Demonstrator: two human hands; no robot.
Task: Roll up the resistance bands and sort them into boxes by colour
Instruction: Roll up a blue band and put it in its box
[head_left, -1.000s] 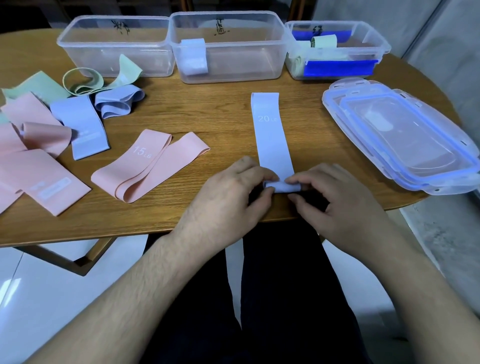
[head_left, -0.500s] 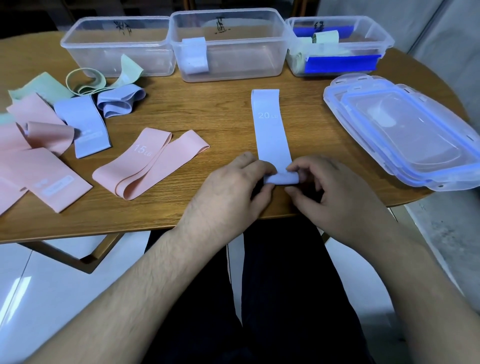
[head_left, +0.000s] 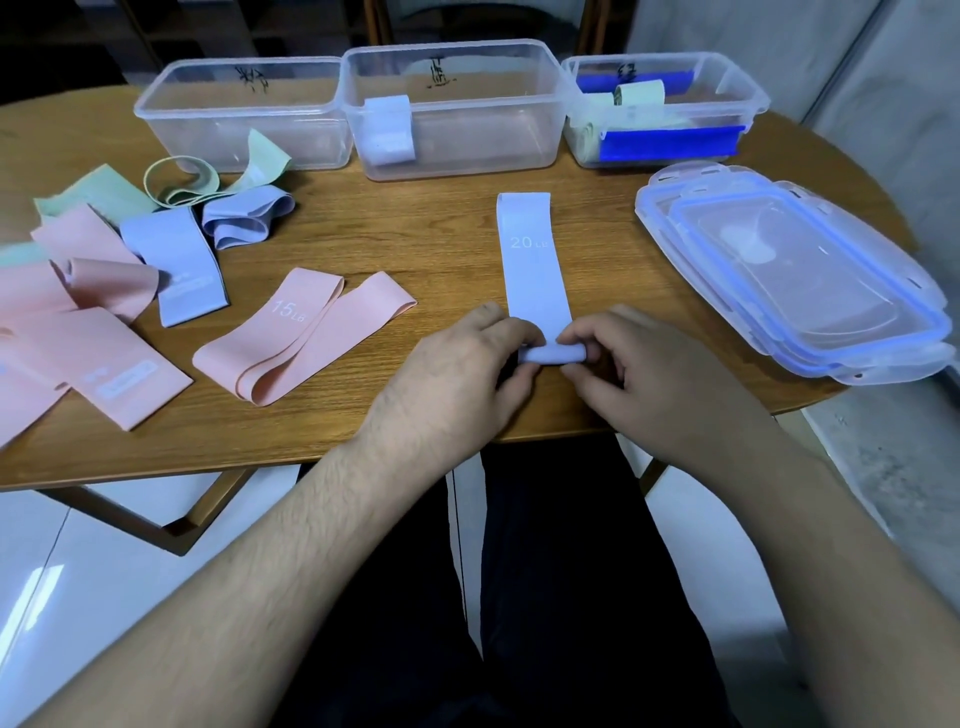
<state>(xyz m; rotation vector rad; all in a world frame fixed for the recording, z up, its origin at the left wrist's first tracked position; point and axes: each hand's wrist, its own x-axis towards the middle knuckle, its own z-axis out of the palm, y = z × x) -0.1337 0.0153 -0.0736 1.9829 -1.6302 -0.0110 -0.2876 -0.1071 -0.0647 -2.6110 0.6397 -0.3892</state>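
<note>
Head view: lavender flat rubber resistance band marked 20 LB (head_left: 535, 270) at frame centre on round wooden table (head_left: 415, 228), near end rolled, pinched by left hand (head_left: 462, 384) and right hand (head_left: 649, 384); clear plastic boxes (head_left: 452, 104) above.

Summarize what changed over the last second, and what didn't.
Both hands, left hand and right hand, kept pinching the lilac 20 LB band and rolled its near end away from the person; the roll grew thicker and the flat part shorter. Boxes, lids and loose bands stayed put.
</note>
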